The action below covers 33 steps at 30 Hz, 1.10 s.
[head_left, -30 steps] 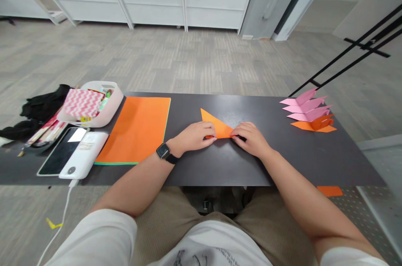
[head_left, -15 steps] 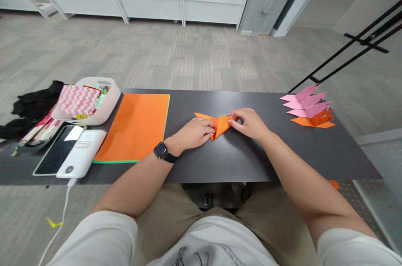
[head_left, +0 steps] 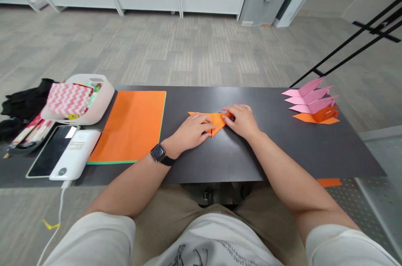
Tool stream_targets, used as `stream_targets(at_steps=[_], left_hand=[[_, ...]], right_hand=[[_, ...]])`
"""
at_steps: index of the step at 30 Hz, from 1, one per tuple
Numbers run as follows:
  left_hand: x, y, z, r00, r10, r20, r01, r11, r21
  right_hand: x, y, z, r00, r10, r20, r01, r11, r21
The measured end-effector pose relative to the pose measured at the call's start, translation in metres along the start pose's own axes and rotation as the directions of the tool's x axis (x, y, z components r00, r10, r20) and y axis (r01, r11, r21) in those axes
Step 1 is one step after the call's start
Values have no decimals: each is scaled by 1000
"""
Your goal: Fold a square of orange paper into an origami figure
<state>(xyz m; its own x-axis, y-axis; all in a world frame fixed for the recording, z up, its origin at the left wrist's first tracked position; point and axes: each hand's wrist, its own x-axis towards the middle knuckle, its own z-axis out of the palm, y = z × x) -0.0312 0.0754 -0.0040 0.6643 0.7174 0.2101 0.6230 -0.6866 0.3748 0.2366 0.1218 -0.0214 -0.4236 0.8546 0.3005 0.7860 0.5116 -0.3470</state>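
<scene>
A piece of folded orange paper (head_left: 216,121) lies on the dark table between my hands, its pointed left tip and lower corner showing. My left hand (head_left: 196,130), with a black watch on the wrist, rests on the paper's left part, fingers bent over it. On the other side, my right hand (head_left: 241,120) grips the right end between thumb and fingers. Parts of the paper are hidden under both hands. Over at the right stand several folded paper birds, pink (head_left: 309,94) ones behind an orange one (head_left: 317,116).
A stack of orange sheets (head_left: 132,125) with a green edge lies left of my hands. Further left are a white basket (head_left: 105,100), a phone (head_left: 52,153), a white power bank (head_left: 75,155) with a cable, and a black cloth (head_left: 28,100). A black metal frame (head_left: 342,46) rises behind the right corner.
The folded paper lies flatter, its middle pressed down. My right hand has moved slightly left, nearer my left hand. The view has shifted a little.
</scene>
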Motion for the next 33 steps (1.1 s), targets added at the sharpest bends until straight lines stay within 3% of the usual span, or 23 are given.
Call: stream_targets(at_steps=[6, 11, 19, 33], left_hand=[[-2, 1, 2, 1000, -11, 24, 11, 1000, 21], [-1, 2, 6, 1000, -21, 9, 21, 1000, 22], [3, -1, 10, 999, -46, -6, 46, 999, -2], [2, 2, 7, 999, -44, 23, 44, 999, 11]], right_hand=[[-8, -11, -13, 992, -93, -90, 86, 993, -75], [-21, -29, -16, 978, -207, 30, 208, 977, -39], [-20, -26, -3, 972, -213, 100, 215, 977, -10], [-20, -27, -5, 978, -170, 122, 170, 985, 16]])
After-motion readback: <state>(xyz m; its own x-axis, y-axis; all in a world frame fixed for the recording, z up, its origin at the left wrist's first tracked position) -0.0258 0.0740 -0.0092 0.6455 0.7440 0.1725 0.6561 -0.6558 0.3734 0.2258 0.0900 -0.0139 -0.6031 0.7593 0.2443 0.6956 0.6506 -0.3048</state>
